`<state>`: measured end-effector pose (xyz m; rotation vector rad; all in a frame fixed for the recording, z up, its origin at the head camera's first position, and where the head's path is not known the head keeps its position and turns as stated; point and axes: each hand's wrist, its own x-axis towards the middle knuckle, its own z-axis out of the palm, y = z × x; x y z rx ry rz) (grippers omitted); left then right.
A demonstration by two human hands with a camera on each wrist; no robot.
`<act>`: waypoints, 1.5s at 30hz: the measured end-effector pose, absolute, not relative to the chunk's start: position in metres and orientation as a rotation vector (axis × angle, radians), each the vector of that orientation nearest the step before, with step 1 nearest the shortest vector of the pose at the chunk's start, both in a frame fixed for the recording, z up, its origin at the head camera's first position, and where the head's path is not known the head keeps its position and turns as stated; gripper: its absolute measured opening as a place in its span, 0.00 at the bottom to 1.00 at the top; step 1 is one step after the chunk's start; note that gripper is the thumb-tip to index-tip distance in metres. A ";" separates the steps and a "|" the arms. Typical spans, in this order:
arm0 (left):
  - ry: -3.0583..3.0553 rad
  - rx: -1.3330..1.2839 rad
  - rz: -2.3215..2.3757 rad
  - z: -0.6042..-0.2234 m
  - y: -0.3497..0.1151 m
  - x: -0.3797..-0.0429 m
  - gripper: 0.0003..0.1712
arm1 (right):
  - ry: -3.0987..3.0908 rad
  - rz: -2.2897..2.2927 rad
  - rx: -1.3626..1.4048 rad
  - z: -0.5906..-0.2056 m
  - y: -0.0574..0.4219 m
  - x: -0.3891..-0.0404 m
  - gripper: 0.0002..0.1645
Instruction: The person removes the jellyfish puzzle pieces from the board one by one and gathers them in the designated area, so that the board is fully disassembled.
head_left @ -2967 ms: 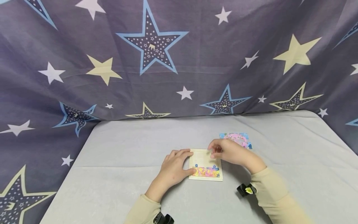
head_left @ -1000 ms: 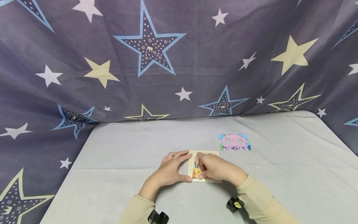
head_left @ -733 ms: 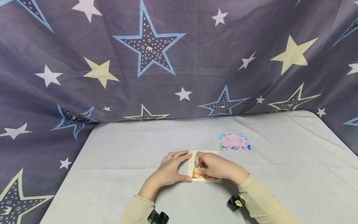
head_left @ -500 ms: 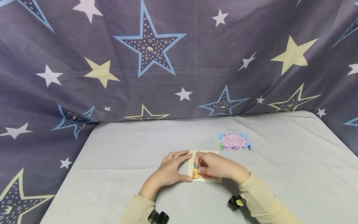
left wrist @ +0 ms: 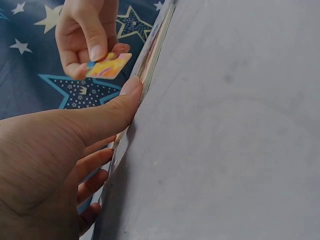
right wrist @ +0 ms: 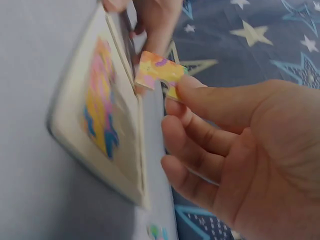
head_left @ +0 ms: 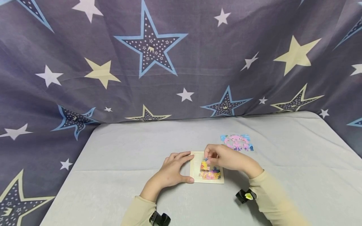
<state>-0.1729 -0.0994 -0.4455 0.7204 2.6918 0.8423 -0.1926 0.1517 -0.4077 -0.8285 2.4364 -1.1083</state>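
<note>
My left hand [head_left: 173,172] holds the left side of a shallow pale wooden puzzle tray [head_left: 195,163], thumb at the near corner and fingertips at the far one. Over the tray, my right hand [head_left: 230,157] pinches a yellow, pink and blue jigsaw piece [right wrist: 159,69] between thumb and index finger. The left wrist view has this piece tilted above the tray's edge, apart from it. A row of joined pieces [head_left: 213,176] in yellow, pink and blue lies along the tray's near side. Bare wood shows on the tray's left and far parts.
Behind the tray to the right lies a group of joined jigsaw pieces [head_left: 237,141] with a pink creature on blue, partly covered by my right hand. Pale grey cloth [head_left: 135,147] covers the table. A dark star-patterned curtain [head_left: 169,88] hangs along its back.
My right hand first came from the tray's far right to its near left. Now it has lifted the yellow piece away, up and to the right. My left hand stays at the tray's left side.
</note>
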 end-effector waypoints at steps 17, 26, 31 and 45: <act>2.694 0.718 0.844 -0.444 -0.100 -0.171 0.49 | 2.534 -1.139 -0.710 -0.408 0.210 -0.214 0.04; 2.692 0.714 0.852 -0.444 -0.100 -0.171 0.48 | 2.595 -1.078 -0.648 -0.412 0.216 -0.218 0.05; 2.692 0.716 0.852 -0.445 -0.100 -0.171 0.48 | 2.627 -1.050 -0.656 -0.414 0.218 -0.219 0.04; 2.690 0.708 0.842 -0.445 -0.099 -0.172 0.49 | 2.766 -0.863 -0.623 -0.421 0.215 -0.221 0.05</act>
